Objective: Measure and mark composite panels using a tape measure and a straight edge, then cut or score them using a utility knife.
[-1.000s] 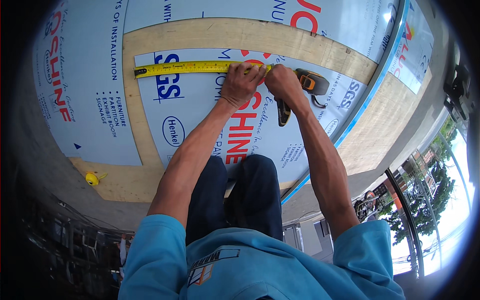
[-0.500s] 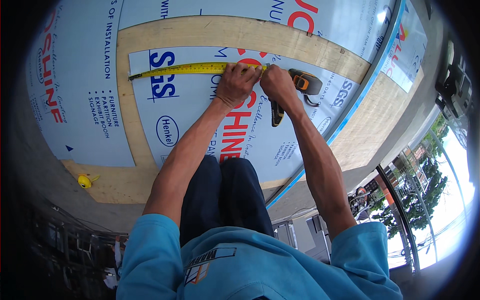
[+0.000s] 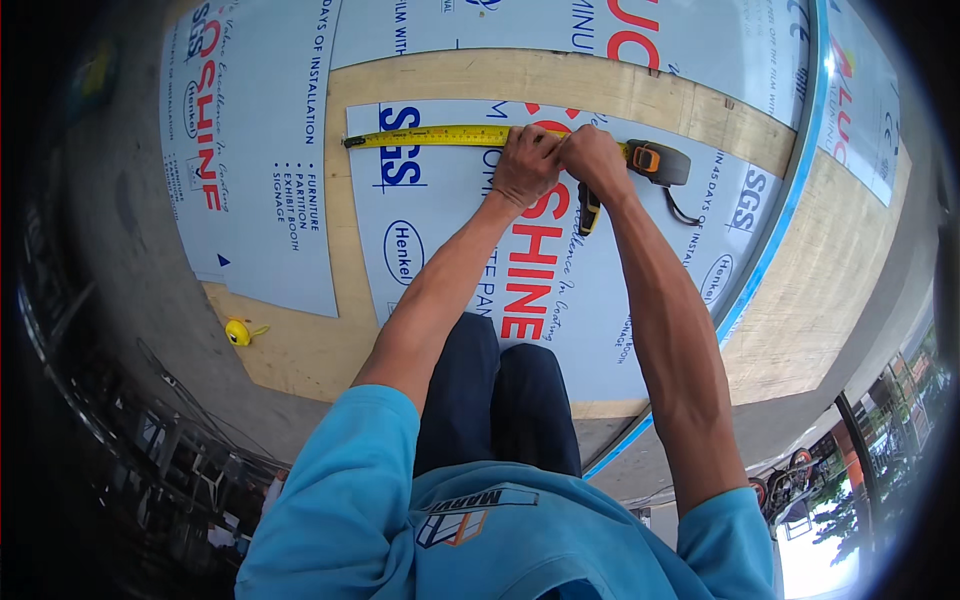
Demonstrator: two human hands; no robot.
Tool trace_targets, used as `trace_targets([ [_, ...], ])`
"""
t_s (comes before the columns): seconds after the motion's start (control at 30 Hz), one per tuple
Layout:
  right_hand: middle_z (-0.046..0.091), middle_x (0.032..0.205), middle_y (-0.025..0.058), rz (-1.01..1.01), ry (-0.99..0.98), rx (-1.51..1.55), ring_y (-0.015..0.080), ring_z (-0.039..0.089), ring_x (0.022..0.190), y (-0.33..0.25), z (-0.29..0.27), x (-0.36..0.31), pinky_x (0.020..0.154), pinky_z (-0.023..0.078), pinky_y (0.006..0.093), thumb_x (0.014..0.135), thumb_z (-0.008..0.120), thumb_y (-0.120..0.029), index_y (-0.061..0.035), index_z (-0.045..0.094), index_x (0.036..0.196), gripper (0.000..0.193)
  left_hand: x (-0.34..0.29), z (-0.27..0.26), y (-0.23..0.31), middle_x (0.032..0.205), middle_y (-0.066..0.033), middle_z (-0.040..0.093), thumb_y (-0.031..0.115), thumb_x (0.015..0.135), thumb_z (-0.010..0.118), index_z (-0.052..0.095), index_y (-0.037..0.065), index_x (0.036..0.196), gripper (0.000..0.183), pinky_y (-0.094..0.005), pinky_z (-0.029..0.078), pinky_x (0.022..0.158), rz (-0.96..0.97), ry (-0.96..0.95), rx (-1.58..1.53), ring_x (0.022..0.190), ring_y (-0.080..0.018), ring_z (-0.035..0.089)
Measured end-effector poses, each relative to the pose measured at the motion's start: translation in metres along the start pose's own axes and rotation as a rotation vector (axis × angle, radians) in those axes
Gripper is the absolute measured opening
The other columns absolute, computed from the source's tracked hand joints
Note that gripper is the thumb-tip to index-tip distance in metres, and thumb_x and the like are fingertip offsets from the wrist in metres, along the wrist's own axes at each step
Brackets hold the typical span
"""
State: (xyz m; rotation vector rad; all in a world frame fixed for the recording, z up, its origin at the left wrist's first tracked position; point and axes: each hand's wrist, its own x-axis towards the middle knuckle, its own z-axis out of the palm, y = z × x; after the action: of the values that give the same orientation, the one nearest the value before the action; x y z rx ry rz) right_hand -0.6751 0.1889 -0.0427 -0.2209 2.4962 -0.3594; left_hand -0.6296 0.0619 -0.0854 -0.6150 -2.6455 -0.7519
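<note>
A yellow tape measure blade (image 3: pixel 430 136) lies across a film-covered panel (image 3: pixel 460 230), its hook end at the panel's left edge. My left hand (image 3: pixel 528 168) presses the blade down, fingers closed on it. Just right of it, almost touching, my right hand (image 3: pixel 594 160) is closed around a black-and-yellow utility knife (image 3: pixel 588 212); its handle sticks out below the fist, and the knife's tip is hidden by the fingers. Beyond my right hand rests the black-and-orange tape measure case (image 3: pixel 658 162), with a dark strap loop (image 3: pixel 684 208) trailing from it.
Under the panel is a plywood sheet (image 3: pixel 480 75). More film-covered panels (image 3: pixel 250 150) lie at left and at the far side. A long blue-edged metal straightedge (image 3: pixel 765 255) runs down the right. A small yellow chalk-line-like tool (image 3: pixel 238 332) sits on the plywood's near left corner.
The whole view has swung, so the panels, tape and hands stand farther right in the picture. Both hands stay close together on the tape; the knife handle has tilted slightly.
</note>
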Motion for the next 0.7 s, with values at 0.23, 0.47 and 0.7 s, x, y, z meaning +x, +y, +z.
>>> trace_targets([
  [0.23,0.061,0.074,0.0208,0.427,0.344,0.251,0.0376,0.061,0.062,0.008,0.006,-0.175,0.056,0.048,0.0442,0.095,0.045,-0.027,-0.0034,0.049,0.090,0.024,-0.005,-0.009,-0.003,0.080,0.0009,0.054,0.013,0.075,0.073,0.069,0.010,0.101,0.027,-0.0325,0.040,0.074,0.027,-0.016,0.112,0.082,-0.0172,0.049],
  [0.47,0.036,0.131,0.0278,0.623,0.520,-0.125,0.0416,0.038,0.120,0.119,0.058,-0.258,0.085,0.044,0.0531,0.081,0.068,-0.040,-0.0154,0.033,0.141,0.074,-0.007,-0.005,0.002,0.081,0.0014,0.054,0.015,0.079,0.070,0.069,0.012,0.102,0.023,-0.0325,0.040,0.074,0.056,0.017,0.136,0.082,-0.0177,0.049],
  [0.7,0.050,0.117,0.0292,0.117,0.633,0.476,0.0388,0.049,0.113,0.071,-0.022,-0.076,0.083,0.052,0.0431,0.070,0.072,-0.056,-0.0168,0.048,0.129,0.074,-0.047,-0.032,0.041,0.135,-0.0093,0.036,0.018,0.084,0.064,0.039,0.019,0.138,0.059,-0.0401,0.025,0.106,0.047,-0.086,0.233,0.128,-0.0246,0.029],
])
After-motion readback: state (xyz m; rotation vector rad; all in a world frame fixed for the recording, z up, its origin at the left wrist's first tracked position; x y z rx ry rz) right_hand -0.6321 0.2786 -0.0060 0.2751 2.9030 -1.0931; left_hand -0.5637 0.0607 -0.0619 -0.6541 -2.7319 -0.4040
